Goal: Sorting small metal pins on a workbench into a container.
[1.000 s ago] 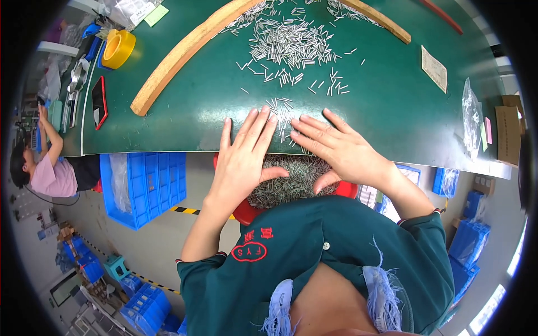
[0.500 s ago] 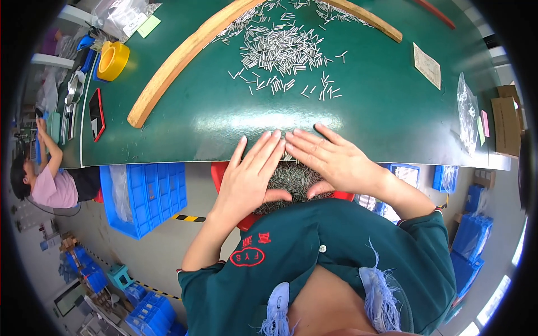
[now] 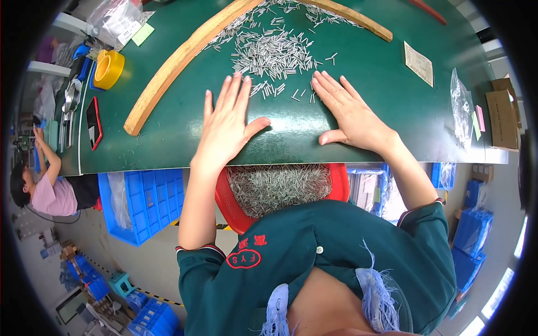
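Both my hands are over the green tabletop, palms down, fingers stretched out and thumbs turned inward. My left hand (image 3: 227,123) has its fingertips at the near left side of a pile of small metal pins (image 3: 274,54). On the other side, my right hand (image 3: 348,116) reaches the stray pins at the pile's near right. Neither hand grips anything. Below the table edge, against my body, a red basket (image 3: 225,203) holds a mass of similar pins (image 3: 280,187).
Two wooden strips (image 3: 168,75) (image 3: 358,21) flank the pile. At left lie yellow tape (image 3: 110,70) and a red-edged phone (image 3: 94,123). A paper card (image 3: 418,63) and clear plastic bag (image 3: 461,109) are at right. Blue crates (image 3: 151,201) stand below; another person (image 3: 53,193) sits far left.
My hands have moved from the table's near edge above the basket forward to the pin pile, and spread apart. The basket of pins is now in fuller view.
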Action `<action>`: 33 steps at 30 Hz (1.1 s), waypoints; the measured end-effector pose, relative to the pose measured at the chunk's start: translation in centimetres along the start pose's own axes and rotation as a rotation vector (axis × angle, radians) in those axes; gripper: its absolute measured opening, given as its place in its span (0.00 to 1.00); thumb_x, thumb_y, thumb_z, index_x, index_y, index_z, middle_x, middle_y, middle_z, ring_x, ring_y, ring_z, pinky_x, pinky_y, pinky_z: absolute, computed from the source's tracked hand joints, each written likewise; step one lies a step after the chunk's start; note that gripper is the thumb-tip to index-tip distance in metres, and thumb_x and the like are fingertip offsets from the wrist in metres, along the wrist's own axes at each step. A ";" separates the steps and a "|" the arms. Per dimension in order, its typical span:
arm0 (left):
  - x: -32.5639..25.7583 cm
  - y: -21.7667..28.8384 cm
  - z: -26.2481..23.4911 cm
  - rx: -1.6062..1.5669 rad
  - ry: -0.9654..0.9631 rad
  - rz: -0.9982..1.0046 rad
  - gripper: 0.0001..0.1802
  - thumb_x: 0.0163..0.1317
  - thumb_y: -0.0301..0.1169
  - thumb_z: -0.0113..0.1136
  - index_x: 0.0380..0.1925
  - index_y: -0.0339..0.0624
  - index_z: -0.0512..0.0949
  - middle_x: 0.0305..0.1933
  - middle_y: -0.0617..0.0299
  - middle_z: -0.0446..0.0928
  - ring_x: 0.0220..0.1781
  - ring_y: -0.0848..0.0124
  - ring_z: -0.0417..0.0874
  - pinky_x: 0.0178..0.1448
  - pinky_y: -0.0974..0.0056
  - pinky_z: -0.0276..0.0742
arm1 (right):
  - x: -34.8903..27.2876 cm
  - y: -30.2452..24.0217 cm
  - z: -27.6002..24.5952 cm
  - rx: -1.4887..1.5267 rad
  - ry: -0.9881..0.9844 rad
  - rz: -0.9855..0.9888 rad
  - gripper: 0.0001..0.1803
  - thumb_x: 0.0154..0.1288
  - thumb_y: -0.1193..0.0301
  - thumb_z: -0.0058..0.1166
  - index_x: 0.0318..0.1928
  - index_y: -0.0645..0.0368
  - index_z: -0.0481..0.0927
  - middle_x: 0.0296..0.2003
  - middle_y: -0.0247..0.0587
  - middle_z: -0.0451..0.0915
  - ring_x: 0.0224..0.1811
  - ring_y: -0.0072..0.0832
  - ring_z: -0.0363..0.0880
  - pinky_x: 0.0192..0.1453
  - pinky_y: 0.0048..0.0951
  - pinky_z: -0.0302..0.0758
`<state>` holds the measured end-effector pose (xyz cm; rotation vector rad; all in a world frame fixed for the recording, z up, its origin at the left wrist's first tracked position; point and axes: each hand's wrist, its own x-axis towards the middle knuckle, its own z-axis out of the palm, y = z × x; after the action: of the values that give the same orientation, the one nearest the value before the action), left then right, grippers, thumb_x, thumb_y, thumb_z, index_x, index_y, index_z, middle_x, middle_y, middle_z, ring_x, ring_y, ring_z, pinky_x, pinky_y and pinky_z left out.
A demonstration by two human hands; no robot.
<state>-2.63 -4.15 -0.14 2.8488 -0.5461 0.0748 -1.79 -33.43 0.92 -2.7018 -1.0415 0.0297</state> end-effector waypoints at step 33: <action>-8.3 4.2 -0.7 -0.055 -0.001 0.231 0.53 0.47 0.63 0.60 0.68 0.40 0.66 0.74 0.59 0.64 0.76 0.64 0.62 0.75 0.34 0.49 | -1.7 -6.8 0.6 0.069 -0.078 -0.221 0.56 0.49 0.38 0.54 0.73 0.59 0.58 0.74 0.43 0.58 0.78 0.35 0.54 0.80 0.50 0.46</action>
<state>-11.88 -4.75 0.72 2.7210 -0.8613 0.0971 -7.59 -29.61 1.79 -2.5271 -1.3300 0.1299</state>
